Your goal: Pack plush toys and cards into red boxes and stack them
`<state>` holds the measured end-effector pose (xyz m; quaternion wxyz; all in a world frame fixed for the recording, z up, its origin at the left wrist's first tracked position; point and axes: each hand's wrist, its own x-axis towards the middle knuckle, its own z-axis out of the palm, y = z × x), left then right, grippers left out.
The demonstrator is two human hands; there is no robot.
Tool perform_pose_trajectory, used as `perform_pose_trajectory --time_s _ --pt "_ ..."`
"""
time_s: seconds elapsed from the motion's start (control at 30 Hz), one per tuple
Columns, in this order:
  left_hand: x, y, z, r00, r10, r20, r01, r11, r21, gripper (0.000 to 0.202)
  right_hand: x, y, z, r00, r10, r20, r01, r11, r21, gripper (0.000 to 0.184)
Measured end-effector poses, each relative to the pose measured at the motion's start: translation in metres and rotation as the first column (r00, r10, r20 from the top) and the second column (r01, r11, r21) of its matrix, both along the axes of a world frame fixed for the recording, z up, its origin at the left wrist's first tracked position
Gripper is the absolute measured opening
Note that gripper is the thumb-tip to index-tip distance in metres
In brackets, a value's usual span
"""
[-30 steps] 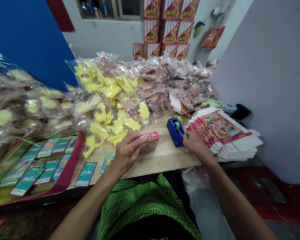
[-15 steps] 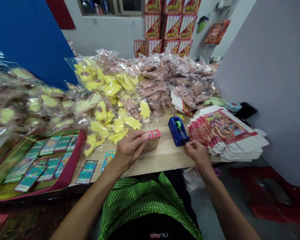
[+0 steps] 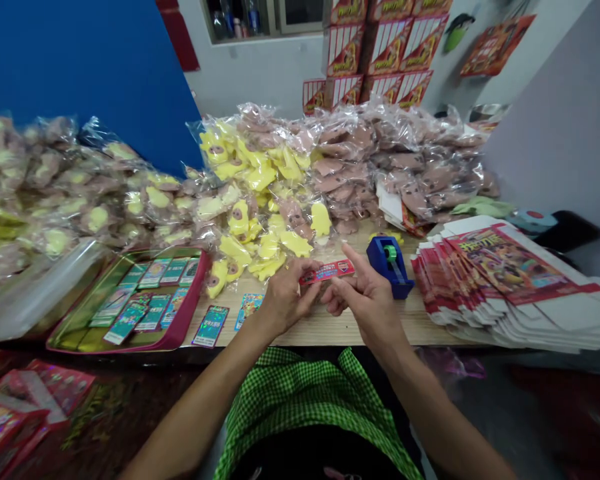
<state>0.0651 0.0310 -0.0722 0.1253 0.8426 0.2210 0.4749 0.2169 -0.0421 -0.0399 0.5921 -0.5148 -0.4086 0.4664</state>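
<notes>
A small red printed box [image 3: 330,271] is held over the table's front part, its narrow lettered side facing up. My left hand [image 3: 287,300] is closed on its left end. At the right end my right hand [image 3: 365,287] has its thumb against the box, the index finger stretched past it and the other fingers curled beneath. Any piece of tape in these fingers is too small to make out. Just right of that hand stands a blue tape dispenser [image 3: 390,270] with a green-cored roll. Two shiny cards, a teal card [image 3: 211,326] and a blue card [image 3: 249,310], lie left of my left hand.
A pink-rimmed tray [image 3: 200,280] of cards sits left. Bagged yellow figures [image 3: 260,175] and bagged brown figures [image 3: 350,133] are heaped behind. Flat red-and-white cartons [image 3: 510,267] are stacked right. Packed boxes [image 3: 387,50] tower against the back wall.
My right hand has moved left from the tape dispenser to the small box. The box has been turned, showing its lettered side upward. The view has swung left.
</notes>
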Motion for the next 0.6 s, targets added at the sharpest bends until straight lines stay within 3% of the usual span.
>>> perform_pose_trajectory --time_s 0.13,0.27,0.43,0.6 --pt "-0.002 0.002 0.001 0.998 -0.056 -0.025 0.057 0.997 0.047 0.025 -0.007 0.009 -0.007 0.998 -0.069 -0.008 0.068 0.994 -0.088 0.108" --pt "-0.006 0.006 0.008 0.983 -0.148 -0.105 0.153 0.987 0.041 0.026 -0.006 0.008 -0.014 0.999 -0.046 0.009 0.047 0.997 -0.058 0.105" --pt "-0.006 0.009 0.024 0.966 -0.252 -0.048 0.237 0.949 -0.210 0.022 -0.007 0.008 -0.022 0.999 -0.052 0.004 0.052 0.999 0.008 0.102" --pt "0.006 0.020 0.034 0.982 -0.183 -0.054 0.144 0.894 -0.424 0.009 -0.009 0.004 -0.028 0.991 -0.132 -0.024 0.132 0.991 0.015 0.100"
